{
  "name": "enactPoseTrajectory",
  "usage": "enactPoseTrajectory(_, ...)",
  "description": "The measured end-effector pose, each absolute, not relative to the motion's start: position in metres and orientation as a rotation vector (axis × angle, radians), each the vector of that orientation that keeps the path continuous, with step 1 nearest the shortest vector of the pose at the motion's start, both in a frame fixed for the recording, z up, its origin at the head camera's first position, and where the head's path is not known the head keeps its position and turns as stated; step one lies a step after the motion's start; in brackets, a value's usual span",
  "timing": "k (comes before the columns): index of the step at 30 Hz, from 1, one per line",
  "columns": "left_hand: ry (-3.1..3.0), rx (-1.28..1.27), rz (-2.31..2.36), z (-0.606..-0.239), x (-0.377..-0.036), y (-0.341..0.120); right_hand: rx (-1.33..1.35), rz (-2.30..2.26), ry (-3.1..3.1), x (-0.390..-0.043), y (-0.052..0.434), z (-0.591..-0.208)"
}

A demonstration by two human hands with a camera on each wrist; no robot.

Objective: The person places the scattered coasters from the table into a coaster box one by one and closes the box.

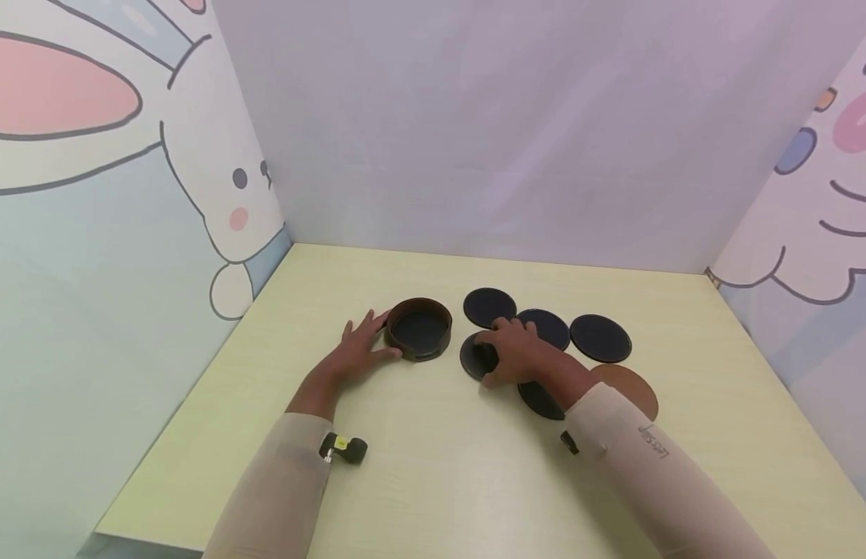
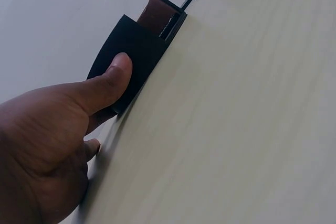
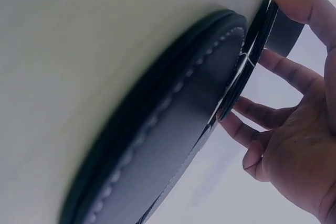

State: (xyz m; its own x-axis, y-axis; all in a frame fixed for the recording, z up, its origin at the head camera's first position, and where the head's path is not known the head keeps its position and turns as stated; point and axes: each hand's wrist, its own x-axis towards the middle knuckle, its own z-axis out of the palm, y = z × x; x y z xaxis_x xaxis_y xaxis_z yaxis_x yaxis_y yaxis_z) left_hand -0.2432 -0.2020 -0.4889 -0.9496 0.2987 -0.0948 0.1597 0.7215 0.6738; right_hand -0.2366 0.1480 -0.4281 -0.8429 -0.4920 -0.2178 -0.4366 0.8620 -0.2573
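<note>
Nearest, at seven and four o'clock in the head view, a pale left sleeve (image 1: 272, 481) and a pale right sleeve (image 1: 656, 466), small lettering on the latter; at the left wrist, a black device (image 1: 343, 447) with a yellow mark. Next, a light wooden counter (image 1: 419, 481) with two bare hands reaching over it. Around the disc under the right hand, by the clock: at four, a near black disc (image 1: 540, 402), partly hidden by the right arm; between three and four, farther out, a brown disc (image 1: 634, 387), partly behind the right sleeve.

Left hand (image 1: 356, 355): fingers and thumb spread, touching the nine o'clock side of a round holder (image 1: 420, 355), black outside, brown inside, with a gap in its wall. Right hand (image 1: 515, 353): thumb and fingers pinching a small gripped disc (image 1: 474, 361), black, by its rim; impossible to tell whether lifted or flat. Just before ten, near but apart, the holder.

Farther off, at three, an outer black disc (image 1: 600, 338); at two, a middle black disc (image 1: 550, 326); just past twelve, a far black disc (image 1: 488, 308).

Behind everything, a lilac-grey backdrop (image 1: 474, 140), flanked by cartoon panels: at ten, a rabbit (image 1: 216, 155); near three, another white figure (image 1: 817, 225).
</note>
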Motion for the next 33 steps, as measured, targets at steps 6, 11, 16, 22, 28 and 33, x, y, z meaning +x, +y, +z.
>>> enactPoseTrajectory(6, 2.728, 0.374, 1.045, -0.4878, -0.2428, -0.2017, -0.723, -0.238, 2.777, -0.2356, 0.1465, -0.4266)
enactPoseTrajectory(11, 2.72, 0.368, 1.063, -0.4871, -0.2415, -0.2017, -0.742, -0.24, 2.784, -0.236, 0.1465, -0.4258)
enactPoseTrajectory(16, 2.714, 0.355, 1.055, -0.4872, -0.2412, -0.2021, -0.762, -0.259, 2.79, -0.2371, 0.148, -0.4255)
enactPoseTrajectory(22, 2.724, 0.36, 1.043, -0.4877, -0.2411, -0.2024, -0.788, -0.317, 2.82, -0.2367, 0.1502, -0.426)
enactPoseTrajectory(28, 2.73, 0.375, 1.039, -0.4864, -0.2415, -0.2023, -0.818, -0.36, 2.9, -0.2378, 0.1514, -0.426)
enactPoseTrajectory(33, 2.724, 0.378, 1.045, -0.4869, -0.2423, -0.2024, -0.798, -0.411, 2.952, -0.2391, 0.1515, -0.4256)
